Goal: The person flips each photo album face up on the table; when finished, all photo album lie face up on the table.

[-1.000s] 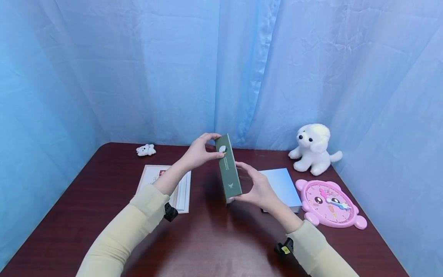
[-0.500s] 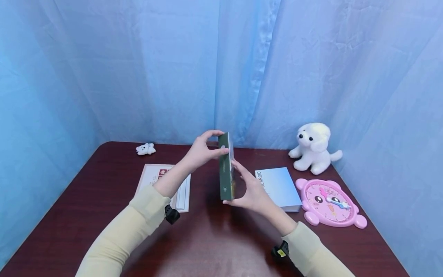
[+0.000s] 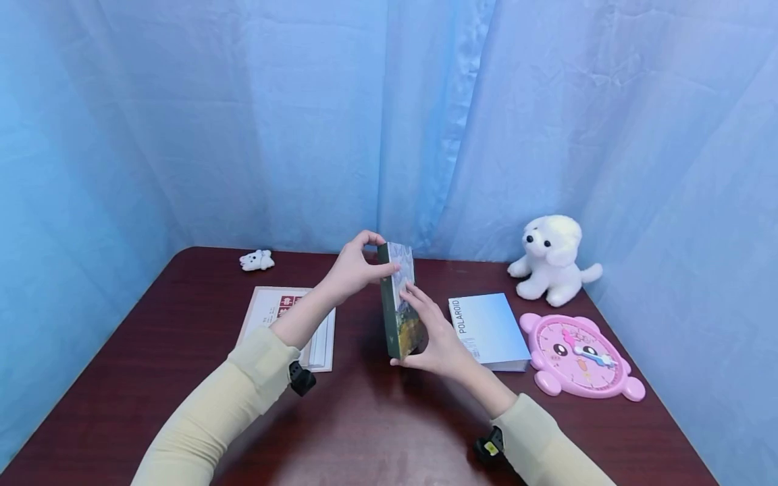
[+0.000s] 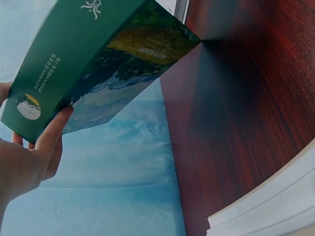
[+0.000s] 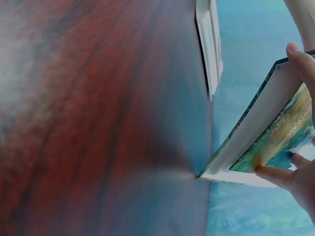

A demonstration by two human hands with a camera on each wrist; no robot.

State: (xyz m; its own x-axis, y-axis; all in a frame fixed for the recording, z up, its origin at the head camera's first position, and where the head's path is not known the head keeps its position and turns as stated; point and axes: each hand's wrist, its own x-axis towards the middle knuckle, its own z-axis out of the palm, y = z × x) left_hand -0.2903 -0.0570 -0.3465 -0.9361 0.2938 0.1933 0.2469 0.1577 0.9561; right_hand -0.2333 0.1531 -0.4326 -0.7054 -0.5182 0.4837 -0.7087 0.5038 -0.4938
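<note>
A hardcover book with a green spine and a painted landscape cover stands on edge above the table's middle, slightly tilted. My left hand grips its far upper end, the thumb on the painted side. Lower down, my right hand holds the near end, thumb under the bottom edge and fingers against the cover. In the left wrist view the spine of the book shows a logo and small lettering. The right wrist view shows the pale page edges of the book. Whether its lowest corner touches the table is hard to tell.
A white and pink printed item lies left, partly behind the left forearm. On the right are a blue-white POLAROID book, a pink toy clock and a plush dog. A tiny plush sits at the back left.
The book has turned so that its painted cover faces into view and its spine shows less. Both hands keep their hold. The right hand shifted slightly left, uncovering the POLAROID lettering.
</note>
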